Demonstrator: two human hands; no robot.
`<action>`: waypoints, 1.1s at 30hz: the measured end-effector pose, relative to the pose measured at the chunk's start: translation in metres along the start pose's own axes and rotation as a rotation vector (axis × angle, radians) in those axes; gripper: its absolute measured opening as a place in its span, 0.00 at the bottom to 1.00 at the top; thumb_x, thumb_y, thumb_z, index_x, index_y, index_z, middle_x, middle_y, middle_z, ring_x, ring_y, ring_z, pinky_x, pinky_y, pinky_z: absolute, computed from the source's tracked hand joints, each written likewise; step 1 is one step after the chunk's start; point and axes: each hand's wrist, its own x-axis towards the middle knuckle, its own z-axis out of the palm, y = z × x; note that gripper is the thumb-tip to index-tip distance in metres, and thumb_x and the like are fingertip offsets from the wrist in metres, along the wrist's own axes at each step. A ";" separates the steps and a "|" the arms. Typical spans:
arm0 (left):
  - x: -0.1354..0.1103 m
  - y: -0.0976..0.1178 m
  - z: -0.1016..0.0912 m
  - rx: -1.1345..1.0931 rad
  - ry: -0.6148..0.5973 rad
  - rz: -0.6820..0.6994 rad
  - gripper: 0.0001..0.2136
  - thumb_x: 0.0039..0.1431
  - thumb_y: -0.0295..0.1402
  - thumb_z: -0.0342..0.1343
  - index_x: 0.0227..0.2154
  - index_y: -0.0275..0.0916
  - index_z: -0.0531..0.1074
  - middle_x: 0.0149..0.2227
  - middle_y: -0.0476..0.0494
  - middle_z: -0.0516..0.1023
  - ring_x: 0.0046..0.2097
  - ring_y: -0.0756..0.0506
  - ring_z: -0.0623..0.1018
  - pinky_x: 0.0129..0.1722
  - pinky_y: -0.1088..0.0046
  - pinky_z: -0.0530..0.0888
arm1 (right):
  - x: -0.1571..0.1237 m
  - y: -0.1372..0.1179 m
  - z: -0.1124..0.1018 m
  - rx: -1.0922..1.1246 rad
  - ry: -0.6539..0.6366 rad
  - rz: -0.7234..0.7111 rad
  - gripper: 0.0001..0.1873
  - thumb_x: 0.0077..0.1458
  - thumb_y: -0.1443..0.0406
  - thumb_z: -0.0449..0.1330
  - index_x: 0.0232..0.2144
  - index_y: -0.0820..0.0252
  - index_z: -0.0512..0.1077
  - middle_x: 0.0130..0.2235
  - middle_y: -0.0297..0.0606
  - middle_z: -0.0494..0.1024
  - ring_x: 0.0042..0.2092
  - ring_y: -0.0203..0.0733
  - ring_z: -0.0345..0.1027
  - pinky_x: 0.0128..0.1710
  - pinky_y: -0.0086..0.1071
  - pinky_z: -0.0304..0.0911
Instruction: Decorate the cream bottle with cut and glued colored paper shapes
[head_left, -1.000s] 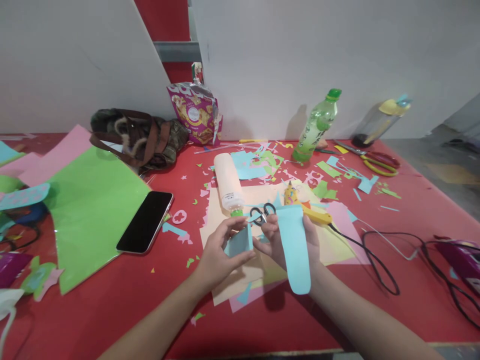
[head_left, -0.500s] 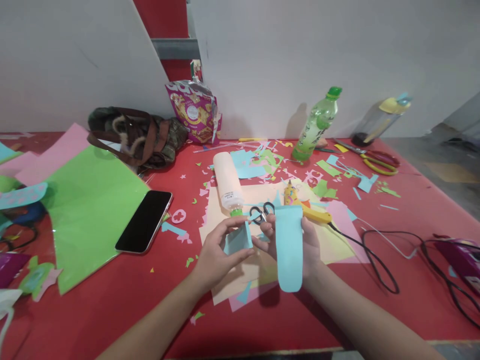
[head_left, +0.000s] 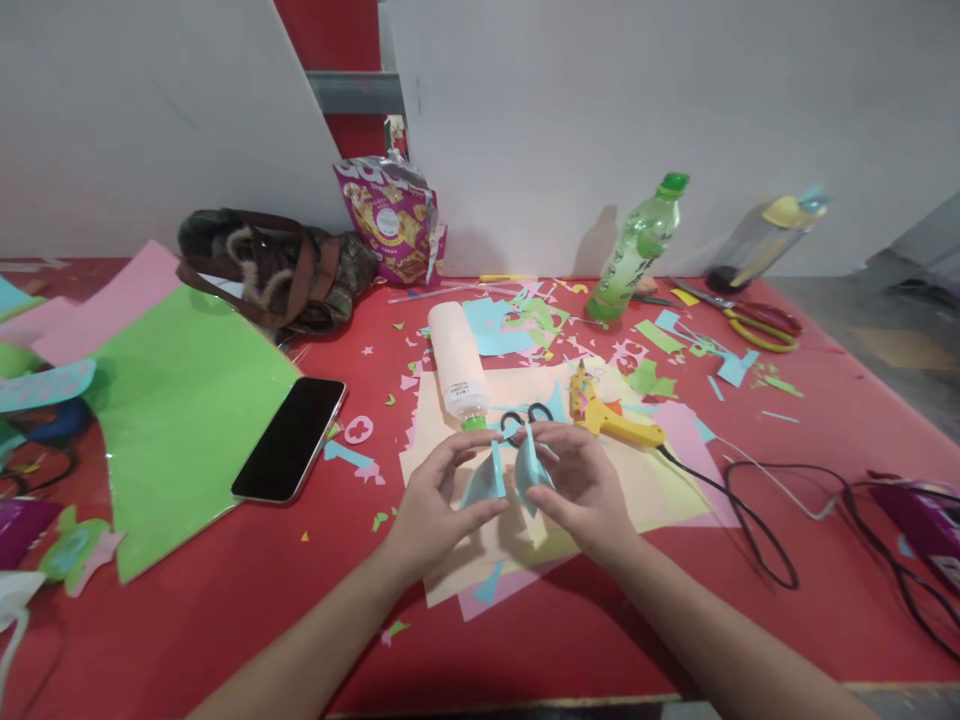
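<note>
A green-capped plastic bottle (head_left: 636,252) stood upright near the back wall, tinted pale green; how full it was could not be told. A clear bottle with a yellow lid (head_left: 761,240) leaned to its right. A white glue bottle (head_left: 457,362) lay on its side at the centre, its green tip toward the person. A purple snack bag (head_left: 391,222) stood against the wall, its top crumpled, beside a dark handbag (head_left: 277,268).

The left hand (head_left: 431,510) pinched a blue paper piece (head_left: 484,483) between thumb and curled fingers. The right hand (head_left: 581,490) pinched a second blue piece (head_left: 529,465), held edge-on, just beside the first. Both pieces hovered above a stack of cream and pink sheets, just in front of small black scissors (head_left: 523,417) and a yellow glue gun (head_left: 611,415).

The red table (head_left: 225,620) was littered with coloured paper scraps. A phone (head_left: 290,440) lay face up beside a large green sheet (head_left: 176,420). Larger scissors (head_left: 754,322) lay at the far right, and black cables (head_left: 757,530) looped nearby. White panels formed the wall behind.
</note>
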 end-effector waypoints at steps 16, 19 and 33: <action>-0.001 0.003 0.001 0.113 0.033 0.032 0.21 0.43 0.39 0.60 0.41 0.42 0.65 0.45 0.40 0.66 0.51 0.40 0.64 0.51 0.58 0.60 | -0.004 0.000 0.000 -0.312 -0.189 -0.136 0.21 0.45 0.66 0.61 0.44 0.46 0.64 0.45 0.38 0.69 0.50 0.44 0.60 0.49 0.44 0.57; -0.001 0.002 0.001 0.108 0.029 0.041 0.21 0.43 0.39 0.60 0.41 0.42 0.65 0.45 0.40 0.66 0.51 0.41 0.64 0.52 0.59 0.60 | -0.004 0.000 0.000 -0.351 -0.202 -0.145 0.22 0.45 0.66 0.61 0.44 0.46 0.64 0.46 0.39 0.68 0.50 0.44 0.60 0.48 0.43 0.58; -0.001 0.003 0.000 0.099 0.031 0.052 0.20 0.42 0.36 0.61 0.40 0.42 0.66 0.45 0.41 0.66 0.51 0.41 0.64 0.51 0.59 0.61 | -0.003 -0.004 -0.001 -0.513 -0.232 -0.227 0.21 0.47 0.64 0.59 0.46 0.48 0.64 0.46 0.42 0.68 0.49 0.44 0.61 0.47 0.40 0.60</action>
